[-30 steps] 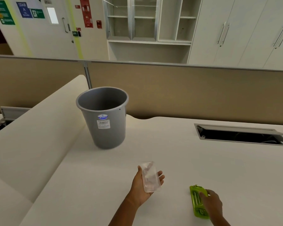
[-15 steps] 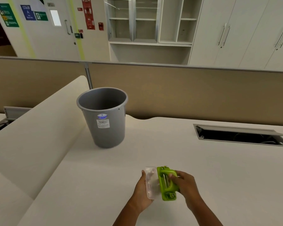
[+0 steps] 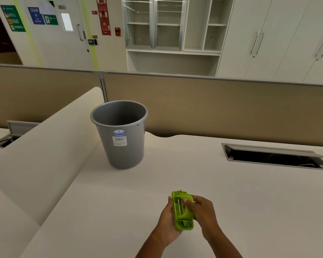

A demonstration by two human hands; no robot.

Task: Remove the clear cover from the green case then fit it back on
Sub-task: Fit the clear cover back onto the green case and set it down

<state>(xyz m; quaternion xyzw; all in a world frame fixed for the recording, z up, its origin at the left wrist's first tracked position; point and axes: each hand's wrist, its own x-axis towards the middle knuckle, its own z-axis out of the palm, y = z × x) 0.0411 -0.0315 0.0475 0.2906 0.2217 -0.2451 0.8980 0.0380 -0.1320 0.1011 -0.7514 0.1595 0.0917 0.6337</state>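
Head view: both hands hold the green case (image 3: 183, 210) just above the bench (image 3: 250, 202), near its front edge. Left hand (image 3: 168, 220) cups it from below and the left side, grip closed on it. Right hand (image 3: 201, 213) is clamped on the right edge, thumb pressing the top face. Clear cover barely visible, only a pale sliver along the case's left edge, so probably under the case. My read: removal is done, refit underway. Can't tell if it's snapped fully home; final press and check are likely left. Grey bin (image 3: 119, 133) stands well apart.
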